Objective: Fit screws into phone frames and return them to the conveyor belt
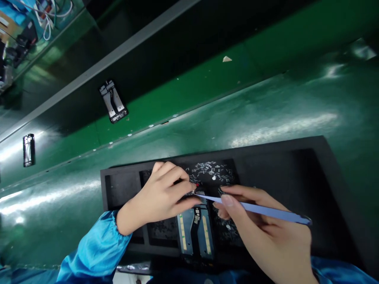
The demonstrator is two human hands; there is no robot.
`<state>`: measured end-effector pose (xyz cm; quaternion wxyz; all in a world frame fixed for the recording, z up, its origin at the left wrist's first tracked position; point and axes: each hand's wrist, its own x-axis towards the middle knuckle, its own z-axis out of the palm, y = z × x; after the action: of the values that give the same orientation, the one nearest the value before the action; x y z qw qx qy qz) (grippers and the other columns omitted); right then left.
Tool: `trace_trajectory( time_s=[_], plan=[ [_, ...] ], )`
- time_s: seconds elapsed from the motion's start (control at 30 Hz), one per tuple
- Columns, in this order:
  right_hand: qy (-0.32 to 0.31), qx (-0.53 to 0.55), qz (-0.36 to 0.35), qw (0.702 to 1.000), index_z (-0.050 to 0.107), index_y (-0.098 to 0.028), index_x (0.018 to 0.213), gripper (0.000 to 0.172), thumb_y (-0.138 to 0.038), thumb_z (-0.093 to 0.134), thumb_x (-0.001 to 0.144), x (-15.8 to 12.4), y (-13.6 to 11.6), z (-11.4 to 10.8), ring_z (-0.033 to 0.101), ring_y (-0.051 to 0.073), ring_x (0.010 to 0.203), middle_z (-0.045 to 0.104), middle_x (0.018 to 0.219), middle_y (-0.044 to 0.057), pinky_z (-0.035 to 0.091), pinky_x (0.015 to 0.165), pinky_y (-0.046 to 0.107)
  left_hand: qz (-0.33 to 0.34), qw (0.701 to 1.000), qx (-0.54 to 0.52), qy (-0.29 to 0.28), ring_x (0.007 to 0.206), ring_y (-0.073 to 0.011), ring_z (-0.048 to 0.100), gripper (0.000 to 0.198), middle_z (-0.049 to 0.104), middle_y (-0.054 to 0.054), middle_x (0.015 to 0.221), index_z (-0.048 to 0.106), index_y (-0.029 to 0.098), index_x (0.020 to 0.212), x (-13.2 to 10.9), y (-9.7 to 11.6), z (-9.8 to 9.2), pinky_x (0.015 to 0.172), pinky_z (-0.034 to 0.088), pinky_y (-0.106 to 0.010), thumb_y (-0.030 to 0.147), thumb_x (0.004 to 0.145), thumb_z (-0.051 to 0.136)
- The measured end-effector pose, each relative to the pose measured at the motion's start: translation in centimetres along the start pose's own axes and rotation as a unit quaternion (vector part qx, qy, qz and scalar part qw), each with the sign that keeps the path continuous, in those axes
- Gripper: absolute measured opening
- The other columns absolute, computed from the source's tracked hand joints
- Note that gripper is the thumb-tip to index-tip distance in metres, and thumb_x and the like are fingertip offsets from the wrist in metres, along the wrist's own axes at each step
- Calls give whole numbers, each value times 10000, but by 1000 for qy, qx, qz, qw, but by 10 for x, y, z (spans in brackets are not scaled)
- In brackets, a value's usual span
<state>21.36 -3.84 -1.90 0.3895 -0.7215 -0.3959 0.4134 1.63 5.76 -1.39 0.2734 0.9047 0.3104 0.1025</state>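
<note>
A partly assembled phone [196, 228] lies on a black foam tray, its inner side up, with two yellowish strips and a dark flex cable down the middle. My left hand [166, 191] is at the phone's upper end, fingers bent and thumb close to the index fingertip. A small red spot shows at that fingertip; what the fingers pinch, if anything, I cannot make out. In my right hand [266, 228] is a pair of blue tweezers [266, 210], gripped between thumb and fingers. Their tip points left, reaching between my left thumb and index finger over the phone's top.
The black foam tray [272, 157] has recessed compartments; many tiny clear and silvery pieces [211, 170] are scattered in one. Beyond the green bench, another opened phone [113, 101] and a small dark device [29, 150] lie on a green strip. Cables [49, 23] sit at top left.
</note>
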Motion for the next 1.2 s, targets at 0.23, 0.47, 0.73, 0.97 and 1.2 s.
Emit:
trace_trajectory(
  time_s=[0.23, 0.47, 0.73, 0.97, 1.2],
  plan=[
    [-51, -52, -91, 993, 765, -289, 935, 285, -562, 694, 893, 43, -14, -37, 729, 169, 695, 783, 856, 33, 598, 642, 278, -14, 1000, -23, 7, 900, -184, 540, 245, 666, -42, 937, 697, 183, 937, 2, 0, 3, 822, 368, -366, 347, 1053, 555],
    [-392, -182, -220, 874, 800, -275, 840, 497, -695, 538, 888, 148, -44, -37, 672, 124, 624, 752, 780, -38, 456, 559, 262, -35, 997, -31, 67, 837, -170, 534, 195, 657, -21, 864, 688, 173, 876, 4, 5, 8, 775, 378, -359, 247, 1028, 592],
    [-460, -205, -208, 838, 781, -258, 851, 246, -442, 638, 929, 166, -46, -20, 605, 113, 475, 701, 612, -55, 381, 433, 266, 208, 956, 205, 20, 1191, -187, 618, 218, 721, 14, 1177, 730, 252, 1161, -23, 51, 7, 1036, 482, -310, 327, 1003, 600],
    [-457, -176, -229, 841, 780, -263, 806, 247, -416, 642, 943, 169, -42, -20, 563, 79, 425, 709, 637, -72, 356, 383, 235, 212, 940, 266, -12, 1179, -191, 667, 367, 699, -13, 1312, 708, 211, 1268, -32, 62, 25, 959, 564, -302, 247, 1045, 419],
    [-468, -168, -239, 834, 782, -270, 798, 229, -395, 656, 942, 169, -41, -17, 601, 72, 459, 727, 683, -74, 374, 390, 212, 118, 959, 253, 37, 1120, -235, 689, 306, 734, -13, 1231, 749, 211, 1174, -44, 71, 44, 919, 564, -350, 306, 1030, 496]
  ],
)
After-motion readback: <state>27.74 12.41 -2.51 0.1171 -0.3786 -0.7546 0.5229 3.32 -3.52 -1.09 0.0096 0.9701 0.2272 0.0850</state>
